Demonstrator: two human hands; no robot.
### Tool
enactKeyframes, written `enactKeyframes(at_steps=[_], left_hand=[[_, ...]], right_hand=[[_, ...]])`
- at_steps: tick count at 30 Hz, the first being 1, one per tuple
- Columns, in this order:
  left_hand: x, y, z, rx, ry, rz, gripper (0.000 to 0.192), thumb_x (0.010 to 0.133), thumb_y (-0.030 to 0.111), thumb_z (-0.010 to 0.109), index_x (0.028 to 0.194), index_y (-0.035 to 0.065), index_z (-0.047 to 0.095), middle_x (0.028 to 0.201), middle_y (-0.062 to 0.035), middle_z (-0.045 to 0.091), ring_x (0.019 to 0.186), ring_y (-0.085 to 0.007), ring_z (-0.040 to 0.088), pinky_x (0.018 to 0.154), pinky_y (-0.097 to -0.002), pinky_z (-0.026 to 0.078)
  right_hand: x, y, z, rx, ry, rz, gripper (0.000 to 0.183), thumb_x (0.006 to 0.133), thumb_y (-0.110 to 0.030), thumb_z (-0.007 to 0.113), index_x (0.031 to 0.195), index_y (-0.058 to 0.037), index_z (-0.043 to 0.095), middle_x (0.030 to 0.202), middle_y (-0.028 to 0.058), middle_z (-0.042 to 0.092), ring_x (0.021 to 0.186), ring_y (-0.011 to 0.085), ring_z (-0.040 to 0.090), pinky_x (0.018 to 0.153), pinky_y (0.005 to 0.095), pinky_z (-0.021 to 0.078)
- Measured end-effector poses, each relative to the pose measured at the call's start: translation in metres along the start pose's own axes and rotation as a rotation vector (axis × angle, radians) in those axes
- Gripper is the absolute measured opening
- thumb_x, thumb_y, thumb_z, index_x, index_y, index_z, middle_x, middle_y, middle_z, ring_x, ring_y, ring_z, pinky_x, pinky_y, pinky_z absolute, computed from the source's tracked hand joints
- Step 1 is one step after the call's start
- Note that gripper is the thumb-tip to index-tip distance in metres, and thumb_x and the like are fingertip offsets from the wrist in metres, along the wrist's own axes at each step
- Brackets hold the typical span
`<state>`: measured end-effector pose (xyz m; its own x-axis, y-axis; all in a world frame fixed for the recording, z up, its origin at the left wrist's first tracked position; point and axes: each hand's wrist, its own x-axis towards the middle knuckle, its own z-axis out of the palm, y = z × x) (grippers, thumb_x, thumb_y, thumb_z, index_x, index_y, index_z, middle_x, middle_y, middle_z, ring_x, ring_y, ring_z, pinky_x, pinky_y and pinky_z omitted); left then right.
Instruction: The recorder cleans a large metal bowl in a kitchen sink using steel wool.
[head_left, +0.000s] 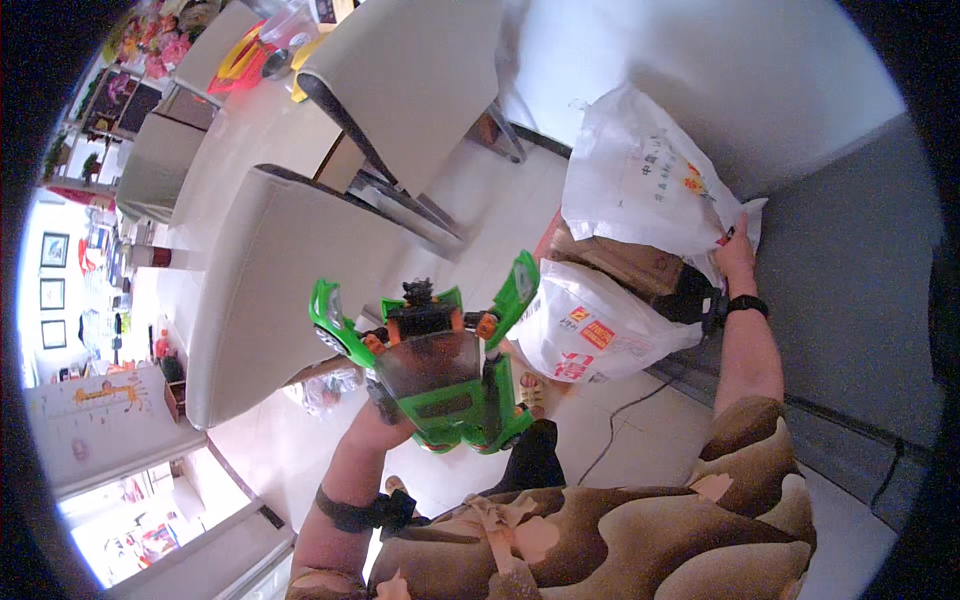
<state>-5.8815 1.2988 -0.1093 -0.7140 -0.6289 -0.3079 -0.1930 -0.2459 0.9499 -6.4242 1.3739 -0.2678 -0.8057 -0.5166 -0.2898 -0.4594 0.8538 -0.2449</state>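
Observation:
A green and black toy robot (442, 375) with car-part arms and a dark chest is held up in front of me. My left hand (394, 424) grips it from underneath, its fingers mostly hidden by the toy. To the right, my right hand (736, 259) grasps the rim of a white plastic sack (637, 172) that bears printing. The sack gapes, and brown cardboard (637, 266) and something dark show in the opening. Below the gap, white plastic with red printing (600, 330) bulges out; whether it belongs to the same sack I cannot tell.
Light upholstered chairs (277, 300) stand on the left beside a table (247, 142) holding a red basket (244, 67). A grey panel (847, 300) rises at the right. A black cable (611, 427) crosses the tiled floor. Clear plastic wrapping (330, 390) lies below the near chair.

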Motion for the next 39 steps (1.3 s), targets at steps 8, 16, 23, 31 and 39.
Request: enactKeyframes(at_steps=[8, 16, 23, 31, 39], left_hand=[[-0.025, 0.034, 0.004, -0.094, 0.056, 0.079, 0.065, 0.074, 0.042, 0.068, 0.119, 0.0008, 0.047, 0.110, -0.0150, 0.057, 0.099, -0.0243, 0.057, 0.084, -0.0386, 0.048], [-0.131, 0.036, -0.034, -0.019, 0.240, 0.373, 0.059, 0.073, 0.042, 0.067, 0.111, -0.0014, 0.054, 0.106, -0.0155, 0.059, 0.096, -0.0249, 0.058, 0.082, -0.0375, 0.048], [-0.248, -0.001, -0.077, 0.129, 0.298, 0.486, 0.045, 0.082, 0.034, 0.062, 0.112, 0.0014, 0.055, 0.107, -0.0097, 0.060, 0.093, -0.0191, 0.059, 0.076, -0.0332, 0.051], [-0.428, 0.023, -0.112, -0.267, 0.553, 0.376, 0.025, 0.085, 0.011, 0.056, 0.108, 0.0024, 0.057, 0.094, -0.0061, 0.062, 0.072, -0.0145, 0.060, 0.061, -0.0268, 0.050], [-0.578, 0.006, -0.113, -0.419, 0.831, 0.425, 0.024, 0.085, 0.012, 0.057, 0.108, 0.0025, 0.057, 0.097, -0.0063, 0.062, 0.077, -0.0155, 0.060, 0.063, -0.0291, 0.051]], right_hand=[[0.078, 0.060, -0.040, 0.329, 0.374, -0.109, 0.035, 0.071, -0.017, 0.064, 0.100, 0.0031, 0.060, 0.095, 0.0132, 0.063, 0.080, 0.0251, 0.059, 0.069, 0.0371, 0.0444], [-0.117, -0.119, -0.199, 1.426, 0.309, -0.392, 0.029, 0.080, -0.014, 0.058, 0.105, 0.0008, 0.057, 0.102, 0.0116, 0.060, 0.089, 0.0254, 0.060, 0.078, 0.0361, 0.0480], [-0.248, -0.149, -0.273, 0.415, 0.589, -1.011, 0.031, 0.086, -0.018, 0.050, 0.109, 0.0021, 0.052, 0.106, 0.0105, 0.057, 0.094, 0.0230, 0.058, 0.084, 0.0353, 0.0474], [-0.417, -0.250, -0.256, 1.696, -0.104, -0.516, 0.037, 0.077, -0.019, 0.058, 0.105, 0.0046, 0.055, 0.104, 0.0169, 0.059, 0.097, 0.0302, 0.057, 0.086, 0.0412, 0.0481], [-0.624, -0.386, -0.172, 1.635, -0.696, -0.485, 0.035, 0.082, -0.018, 0.057, 0.111, 0.0022, 0.055, 0.114, 0.0149, 0.056, 0.106, 0.0279, 0.053, 0.092, 0.0413, 0.0434]])
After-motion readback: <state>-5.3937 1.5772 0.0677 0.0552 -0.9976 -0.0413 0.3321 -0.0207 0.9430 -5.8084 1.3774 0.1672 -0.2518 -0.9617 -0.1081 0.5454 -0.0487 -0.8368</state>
